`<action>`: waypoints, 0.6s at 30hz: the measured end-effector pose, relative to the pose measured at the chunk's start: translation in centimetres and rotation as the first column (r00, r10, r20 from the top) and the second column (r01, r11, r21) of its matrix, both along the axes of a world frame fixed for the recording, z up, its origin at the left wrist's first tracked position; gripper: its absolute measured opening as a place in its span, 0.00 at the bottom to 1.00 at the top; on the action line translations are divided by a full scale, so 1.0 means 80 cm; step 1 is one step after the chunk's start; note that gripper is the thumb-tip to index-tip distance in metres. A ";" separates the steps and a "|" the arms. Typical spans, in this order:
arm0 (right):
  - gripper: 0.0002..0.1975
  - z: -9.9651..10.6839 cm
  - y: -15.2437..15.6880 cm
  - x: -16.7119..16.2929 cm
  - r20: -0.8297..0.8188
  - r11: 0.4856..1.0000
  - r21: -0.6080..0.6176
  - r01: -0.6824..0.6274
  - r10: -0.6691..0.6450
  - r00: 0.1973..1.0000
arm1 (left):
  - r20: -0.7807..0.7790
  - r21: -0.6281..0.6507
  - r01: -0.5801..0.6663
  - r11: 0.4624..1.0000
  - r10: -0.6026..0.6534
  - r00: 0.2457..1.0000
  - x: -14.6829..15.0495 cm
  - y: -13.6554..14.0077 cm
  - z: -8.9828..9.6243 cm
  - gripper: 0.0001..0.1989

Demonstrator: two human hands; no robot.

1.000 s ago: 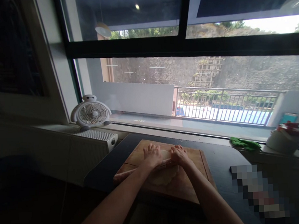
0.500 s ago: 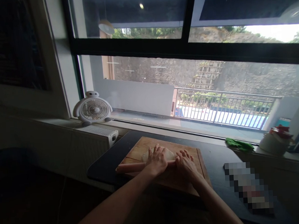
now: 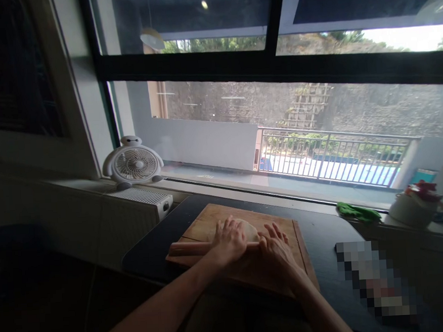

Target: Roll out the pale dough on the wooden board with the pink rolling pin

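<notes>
A light wooden rolling pin (image 3: 190, 248) lies crosswise on a wooden cutting board (image 3: 205, 219). Flattened pale dough (image 3: 250, 229) sits just beyond the pin, partly covered by my left hand (image 3: 230, 239). That hand bears down on the middle of the pin, its fingers curving forward over the dough. Toward the pin's right part, my right hand (image 3: 275, 243) grips it with the thumb side while the other fingers point up and apart. The pin's right end is hidden beneath this hand.
The board rests on a dark table (image 3: 321, 235) below a wide window. A white fan (image 3: 137, 163) stands on the sill at left, above a radiator (image 3: 152, 202). At right are a green cloth (image 3: 357, 212), a pale pot (image 3: 413, 208) and a pixelated flat object (image 3: 376, 279).
Both hands and the rolling pin have shifted very slightly toward me over the board. The camera view has moved a little, and the hands keep their hold on the pin.
</notes>
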State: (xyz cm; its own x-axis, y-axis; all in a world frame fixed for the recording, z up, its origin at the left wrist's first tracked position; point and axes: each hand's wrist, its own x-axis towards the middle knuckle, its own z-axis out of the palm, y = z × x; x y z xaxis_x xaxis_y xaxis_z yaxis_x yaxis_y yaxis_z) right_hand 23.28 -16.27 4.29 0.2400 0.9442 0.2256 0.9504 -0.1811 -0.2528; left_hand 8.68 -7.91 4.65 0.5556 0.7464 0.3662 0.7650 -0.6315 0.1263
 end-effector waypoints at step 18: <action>0.21 -0.009 -0.012 -0.016 0.150 0.994 0.099 0.035 -0.050 0.987 | -0.019 -0.174 -0.134 0.976 0.133 0.991 0.035 0.059 0.021 0.18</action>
